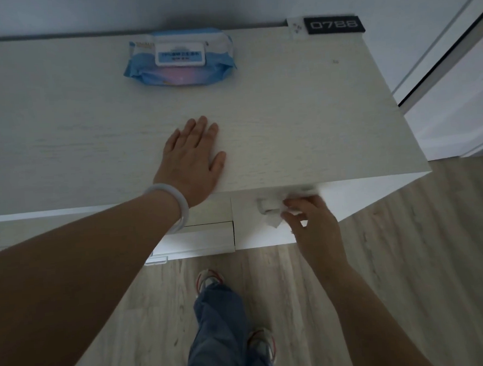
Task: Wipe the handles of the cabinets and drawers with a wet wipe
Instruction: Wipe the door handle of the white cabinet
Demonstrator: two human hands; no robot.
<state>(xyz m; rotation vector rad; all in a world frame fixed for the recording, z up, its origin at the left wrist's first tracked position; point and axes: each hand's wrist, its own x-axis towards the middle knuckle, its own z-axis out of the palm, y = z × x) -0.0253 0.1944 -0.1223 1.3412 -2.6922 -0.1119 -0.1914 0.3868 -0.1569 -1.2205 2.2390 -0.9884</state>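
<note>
White cabinet top (301, 117), wood floor (409, 257)

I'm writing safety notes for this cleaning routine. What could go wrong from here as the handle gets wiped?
The handle sits under the cabinet top, partly hidden, so the wet wipe in the right hand may miss spots. The left hand presses flat near the top's front edge and could slip. A lower drawer seems to stick out near the legs.
</note>
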